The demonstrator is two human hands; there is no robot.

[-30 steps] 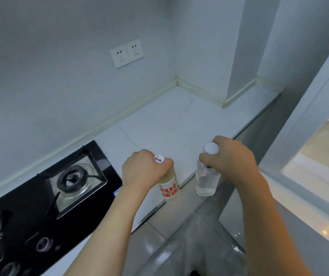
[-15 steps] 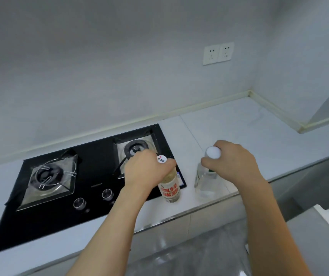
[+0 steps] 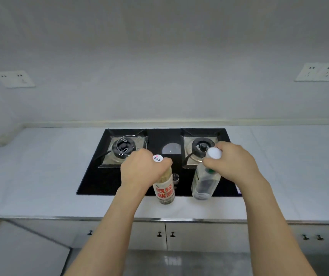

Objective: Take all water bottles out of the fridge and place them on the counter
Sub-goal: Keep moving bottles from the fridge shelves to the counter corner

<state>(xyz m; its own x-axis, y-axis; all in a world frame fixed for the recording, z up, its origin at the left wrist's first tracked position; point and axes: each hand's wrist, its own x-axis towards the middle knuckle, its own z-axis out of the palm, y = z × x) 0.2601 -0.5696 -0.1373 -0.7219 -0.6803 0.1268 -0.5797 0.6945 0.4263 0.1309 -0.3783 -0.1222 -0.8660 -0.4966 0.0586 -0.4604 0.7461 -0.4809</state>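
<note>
Looking down past both forearms, we see the cabinet doors (image 3: 199, 236) nearest us, small dark knobs on their fronts, under the steel-edged white counter (image 3: 40, 176); over its front strip the left hand (image 3: 141, 172) has its fingers wrapped round the neck of the red-labelled bottle (image 3: 165, 191), white cap poking out above the knuckles, base at the black hob's front edge, though whether it touches down we cannot tell; just beside it, apart, the right hand (image 3: 233, 164) is clamped round the top of the clear bottle (image 3: 205, 182), which leans a little left, its base also at the hob's front edge; beyond them the hob (image 3: 99, 180) carries two burners, left (image 3: 124, 147) and right (image 3: 202, 145); furthest off, wall sockets, one left (image 3: 15, 79), a pair right (image 3: 318, 72).
</note>
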